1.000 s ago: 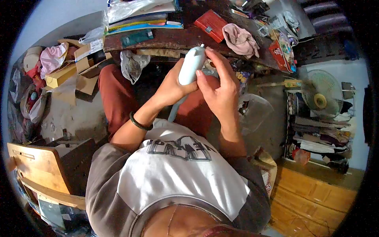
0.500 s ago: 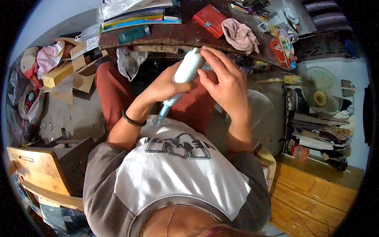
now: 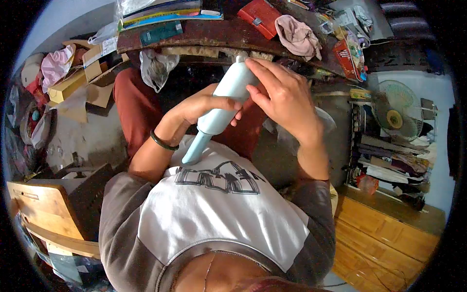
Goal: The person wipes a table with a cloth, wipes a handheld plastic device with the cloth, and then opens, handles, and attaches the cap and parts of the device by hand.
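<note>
A pale blue cylinder with a narrower handle (image 3: 224, 104) is held at a slant above my lap; its exact kind is unclear. My left hand (image 3: 206, 107) wraps round the middle of the body, thumb across the front and fingertips showing on the right side. The narrow handle points down toward my shirt, and a small pale knob tops the far end. Beside that upper end is my right hand (image 3: 284, 97), its fingers stretched and thumb apart, with the fingertips touching the edge near the knob. The cylinder's far side is hidden.
Ahead is a dark wooden table (image 3: 209, 41) bearing a red box (image 3: 258, 18), a pink cloth (image 3: 297, 36) and stacked books. Cardboard boxes (image 3: 99, 90) lie left. A fan (image 3: 396, 109) and a wooden cabinet (image 3: 384, 233) stand right; a clear plastic bag (image 3: 158, 68) hangs under the table.
The cylinder has turned and its handle shows more fully, lower and nearer my shirt. My right hand has shifted slightly right and down, still at the upper end. My left hand keeps its hold.
</note>
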Available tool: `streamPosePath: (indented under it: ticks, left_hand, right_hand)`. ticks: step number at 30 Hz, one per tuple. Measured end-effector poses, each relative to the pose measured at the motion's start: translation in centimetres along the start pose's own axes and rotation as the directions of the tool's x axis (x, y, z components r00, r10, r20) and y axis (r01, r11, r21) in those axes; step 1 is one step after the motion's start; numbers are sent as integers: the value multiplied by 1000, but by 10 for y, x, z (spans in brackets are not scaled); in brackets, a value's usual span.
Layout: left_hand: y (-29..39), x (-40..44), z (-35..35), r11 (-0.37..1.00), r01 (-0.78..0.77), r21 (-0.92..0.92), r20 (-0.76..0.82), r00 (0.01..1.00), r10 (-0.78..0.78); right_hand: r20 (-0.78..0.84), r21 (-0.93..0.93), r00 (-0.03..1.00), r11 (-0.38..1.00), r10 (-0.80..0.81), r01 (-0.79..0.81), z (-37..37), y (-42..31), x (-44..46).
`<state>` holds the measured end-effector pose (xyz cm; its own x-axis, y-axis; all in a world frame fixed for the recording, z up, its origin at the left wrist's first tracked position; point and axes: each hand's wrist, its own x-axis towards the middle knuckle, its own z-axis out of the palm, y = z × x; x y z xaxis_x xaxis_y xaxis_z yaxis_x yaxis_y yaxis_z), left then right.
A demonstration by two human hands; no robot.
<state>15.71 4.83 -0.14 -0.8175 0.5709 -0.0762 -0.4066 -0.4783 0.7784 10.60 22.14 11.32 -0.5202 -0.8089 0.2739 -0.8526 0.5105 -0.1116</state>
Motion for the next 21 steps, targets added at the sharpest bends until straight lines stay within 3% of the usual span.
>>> streamPosePath:
  ticks: [6, 9, 15, 19, 21]
  left_hand:
    - [-5, 4, 0, 1000, 0, -3, 28, 1000, 0]
    - [-14, 5, -5, 1000, 7, 0, 35, 999, -7]
    - [-19, 5, -7, 1000, 10, -2, 14, 1000, -10]
    - [-7, 3, 0, 999, -36, 37, -42, 998, 37]
    - [0, 1, 5, 984, -67, 163, -87, 993, 82]
  right_hand:
    - [59, -11, 998, 1000, 12, -11, -4, 0, 2]
    - [170, 31, 979, 993, 110, -117, -5, 0, 2]
    - [107, 26, 989, 994, 99, -103, 8, 2, -5]
    - [42, 183, 990, 973, 135, -140, 6, -2, -5]
    - [-33, 223, 993, 970, 110, -100, 3, -4, -2]
